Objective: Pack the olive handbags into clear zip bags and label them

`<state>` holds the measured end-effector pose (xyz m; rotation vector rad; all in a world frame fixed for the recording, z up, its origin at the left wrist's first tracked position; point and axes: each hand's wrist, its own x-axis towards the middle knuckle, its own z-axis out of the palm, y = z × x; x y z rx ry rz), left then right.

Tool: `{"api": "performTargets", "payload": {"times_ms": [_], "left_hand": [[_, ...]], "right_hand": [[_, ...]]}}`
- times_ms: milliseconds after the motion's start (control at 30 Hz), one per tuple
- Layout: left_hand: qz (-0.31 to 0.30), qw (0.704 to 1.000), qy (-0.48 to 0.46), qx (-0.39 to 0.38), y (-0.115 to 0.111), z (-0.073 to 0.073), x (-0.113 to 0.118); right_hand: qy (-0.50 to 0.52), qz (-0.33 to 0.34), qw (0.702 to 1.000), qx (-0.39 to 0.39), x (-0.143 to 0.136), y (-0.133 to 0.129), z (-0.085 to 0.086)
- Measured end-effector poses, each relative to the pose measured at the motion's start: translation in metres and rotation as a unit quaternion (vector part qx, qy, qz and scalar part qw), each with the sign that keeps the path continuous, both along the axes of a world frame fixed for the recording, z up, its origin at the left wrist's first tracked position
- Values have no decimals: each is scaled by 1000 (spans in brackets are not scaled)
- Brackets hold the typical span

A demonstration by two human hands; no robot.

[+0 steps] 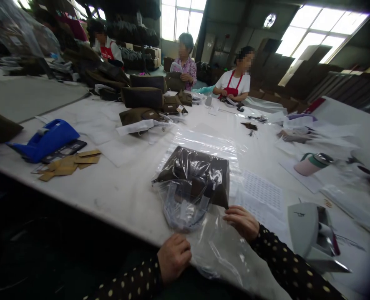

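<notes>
A dark brown handbag with wrapped, looped handles lies on the table in front of me, inside a clear plastic bag. The handles, in whitish wrapping, point towards me. At the table's front edge, my left hand is closed, its curled fingers on the near left edge of the plastic bag. By the handbag's near right corner, my right hand has its fingers bent over the plastic bag's right side. Its thumb is hidden. The loose, crumpled end of the plastic spreads between my hands and hangs over the edge.
On the left are a blue tape dispenser and brown card pieces. A grey tape dispenser, a printed sheet and a pink tumbler lie right. Brown bags are piled at the back, near several people.
</notes>
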<state>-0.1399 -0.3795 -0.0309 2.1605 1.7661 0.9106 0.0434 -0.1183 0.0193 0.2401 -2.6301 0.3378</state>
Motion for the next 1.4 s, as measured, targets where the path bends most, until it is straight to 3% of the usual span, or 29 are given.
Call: {"api": "performTargets", "payload": {"times_ms": [67, 133, 267, 333, 433, 500, 567, 633, 700, 767, 900, 1033, 1133, 1200, 1300, 1400], "left_hand": [[36, 995, -88, 42, -12, 5, -7], [138, 968, -206, 27, -27, 14, -12], [379, 841, -382, -56, -49, 22, -26], [428, 788, -436, -75, -54, 17, -38], [465, 750, -462, -95, -62, 14, -56], [511, 774, -374, -22, -65, 23, -62], [484, 842, -224, 79, -61, 40, -62], [350, 927, -78, 112, -46, 57, -58], [223, 970, 34, 88, -21, 62, -56], [204, 972, 98, 62, 7, 55, -60], [267, 958, 105, 21, 45, 24, -75], [267, 959, 89, 20, 50, 10, -80], [263, 962, 75, 25, 48, 9, -79], [263, 963, 61, 25, 48, 8, -79], [268, 963, 32, 15, 49, 7, -78], [275, 961, 17, 5, 48, 4, -79]], "right_hand": [[20, -29, 995, -94, -7, -8, 5], [36, -83, 979, -181, -9, -23, 4], [127, -216, 911, -327, -19, -65, -14], [137, -258, 912, -289, -31, -84, -21], [128, -319, 934, -93, -53, -103, -21], [144, -363, 920, 31, -65, -108, -16], [148, -394, 901, 107, -74, -111, -9], [143, -414, 890, 127, -81, -113, -4], [134, -435, 883, 117, -86, -116, 0], [107, -454, 879, 94, -88, -118, 1], [50, -432, 900, -2, -83, -111, 14], [76, -322, 939, -93, -85, -91, 56], [-70, -229, 953, -187, -112, -75, 89], [-195, -160, 946, -202, -143, -66, 99], [-294, -106, 945, -100, -192, -56, 87], [-284, -141, 948, 29, -231, -46, 57]]}}
